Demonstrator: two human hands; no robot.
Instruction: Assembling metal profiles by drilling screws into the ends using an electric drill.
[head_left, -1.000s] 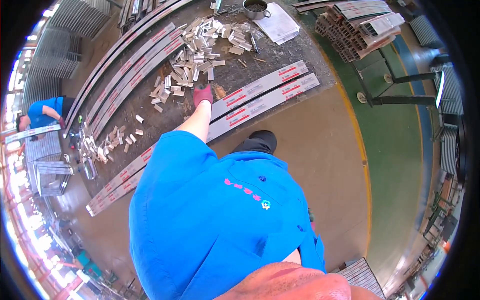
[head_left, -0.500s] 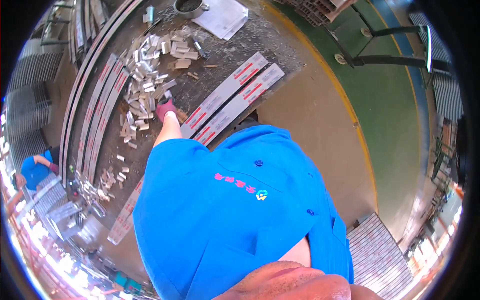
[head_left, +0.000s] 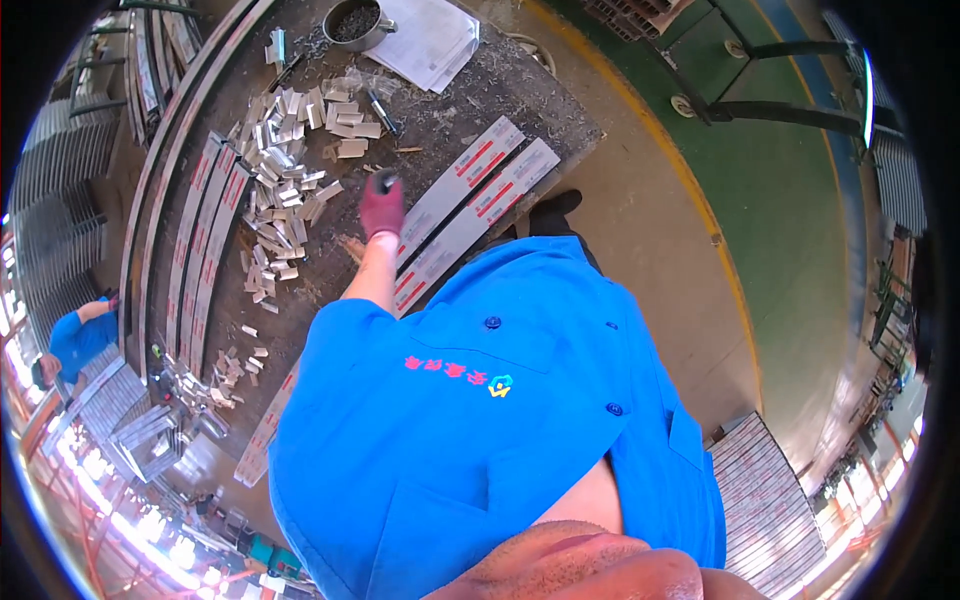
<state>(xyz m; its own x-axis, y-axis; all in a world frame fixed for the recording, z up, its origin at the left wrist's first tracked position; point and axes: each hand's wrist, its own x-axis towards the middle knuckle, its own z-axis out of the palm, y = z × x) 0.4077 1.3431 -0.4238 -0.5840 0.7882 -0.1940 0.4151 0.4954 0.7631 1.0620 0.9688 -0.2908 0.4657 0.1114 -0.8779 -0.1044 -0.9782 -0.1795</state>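
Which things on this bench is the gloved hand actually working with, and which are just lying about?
In hand:
left hand, gloved, reaching over the bench
two long wrapped strips beside it
pile of short metal offcuts next to it

Lying about:
metal bowl
paper sheets
long strips by the rail

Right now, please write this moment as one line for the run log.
left hand: gloved, over long strips | right hand: not in view | short metal pieces: heaped on workbench | pot: far edge
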